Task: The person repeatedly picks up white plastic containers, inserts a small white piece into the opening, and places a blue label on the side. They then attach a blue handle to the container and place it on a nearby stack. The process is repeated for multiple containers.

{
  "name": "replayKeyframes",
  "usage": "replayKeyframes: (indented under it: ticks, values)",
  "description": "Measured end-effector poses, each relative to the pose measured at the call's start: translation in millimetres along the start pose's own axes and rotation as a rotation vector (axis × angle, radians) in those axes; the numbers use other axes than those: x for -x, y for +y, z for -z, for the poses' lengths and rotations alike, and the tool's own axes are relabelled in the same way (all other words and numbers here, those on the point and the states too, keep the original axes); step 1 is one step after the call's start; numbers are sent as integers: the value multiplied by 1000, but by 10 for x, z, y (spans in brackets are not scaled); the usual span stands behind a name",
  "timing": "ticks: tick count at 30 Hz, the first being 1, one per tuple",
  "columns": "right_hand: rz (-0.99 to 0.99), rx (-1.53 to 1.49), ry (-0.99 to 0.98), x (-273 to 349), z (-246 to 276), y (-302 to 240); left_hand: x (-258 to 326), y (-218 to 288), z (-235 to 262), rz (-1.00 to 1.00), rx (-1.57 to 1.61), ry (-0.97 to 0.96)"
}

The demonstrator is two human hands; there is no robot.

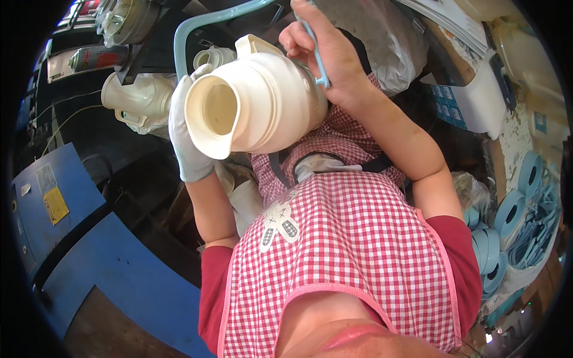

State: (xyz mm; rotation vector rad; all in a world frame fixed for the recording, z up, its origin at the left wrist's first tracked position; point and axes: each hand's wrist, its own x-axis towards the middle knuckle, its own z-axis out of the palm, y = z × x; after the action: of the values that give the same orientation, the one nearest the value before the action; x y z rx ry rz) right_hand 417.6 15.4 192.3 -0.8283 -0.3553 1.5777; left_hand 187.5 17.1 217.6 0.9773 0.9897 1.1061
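A cream plastic jug (277, 104) with a spout and a back handle lies tilted in front of me, its round mouth toward the lower left. My left hand (186, 131), in a white glove, is wrapped around the jug's left side near the mouth. Beyond the jug, my bare right hand (331, 56) is closed on a thin light-blue plastic strip (314, 51) with a small knob at its lower end. A wider light-blue curved band (206, 21) arches above my left hand; whether it joins the strip I cannot tell.
Other cream jugs (140, 98) stand at the far left, near a spray can (98, 58). A blue metal cabinet (119, 268) fills the lower left. At the right are light-blue rings (510, 215) and a heap of light-blue strips (534, 238). Clear plastic bags (388, 42) hang beyond my right hand.
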Motion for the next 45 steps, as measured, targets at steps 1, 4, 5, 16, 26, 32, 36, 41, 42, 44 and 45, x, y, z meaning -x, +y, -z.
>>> replayKeyframes:
  ticks: [1,4,5,16,26,32,36,41,42,44,45]
  values:
    - [-25,42,41,24,9,21,45,-78,38,-93,-67,-5]
    - [46,62,26,11,18,138,48,-209,80,-42,72,38]
    - [90,87,28,-3,15,154,38,-228,74,-40,93,52]
    - [27,-54,-51,140,350,-237,167,-253,-392,-364,-126,-102]
    - [-82,109,212,448,57,-446,-85,-521,-446,-224,-159,-282]
    - [-133,174,151,432,167,-458,-205,-555,-392,-682,-596,-305]
    - [-259,214,-66,336,433,-539,-84,-368,-507,-79,-114,-268]
    - [-45,203,-97,414,378,-429,-39,-331,-643,206,514,-36]
    - [-38,161,-156,389,383,-435,-75,-393,-597,84,463,-61]
    - [-19,70,-257,371,425,-424,-200,-222,-601,163,367,-93]
    - [6,19,-323,320,444,-402,-328,-111,-609,124,300,-146]
